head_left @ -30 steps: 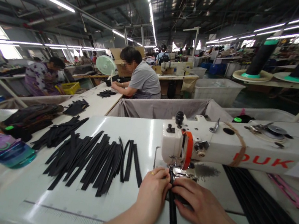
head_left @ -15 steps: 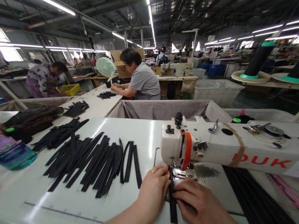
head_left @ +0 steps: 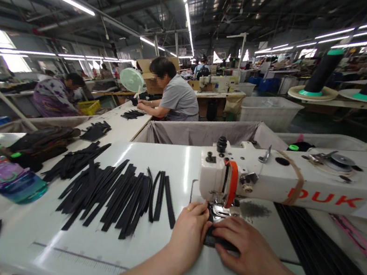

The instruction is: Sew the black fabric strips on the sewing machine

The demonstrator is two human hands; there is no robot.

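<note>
A white sewing machine [head_left: 252, 168] stands before me, with both my hands close to its presser foot [head_left: 223, 211]. Fingers bent, my left hand [head_left: 188, 233] grips a black fabric strip [head_left: 208, 239] just left of the foot. From the other side my right hand [head_left: 246, 245] holds the same strip, its fingertips close to the left hand's. Most of the strip is hidden by my fingers. Left of my hands, several loose black strips [head_left: 126, 201] lie in a spread row on the table. Longer black strips [head_left: 309, 250] lie under the machine arm at right.
A purple and teal bottle [head_left: 19, 182] stands at left. Cloth-lined bins [head_left: 202, 131] border the table's far side. Thread cones [head_left: 323, 72] stand on a rack at upper right. A co-worker in a grey shirt [head_left: 179, 99] sits at the far table end; another person is at left.
The strip's tail, which stuck out toward me between my hands, no longer shows there; only a short dark part is visible. Both hands stay nearly in place. The view shifts slightly.
</note>
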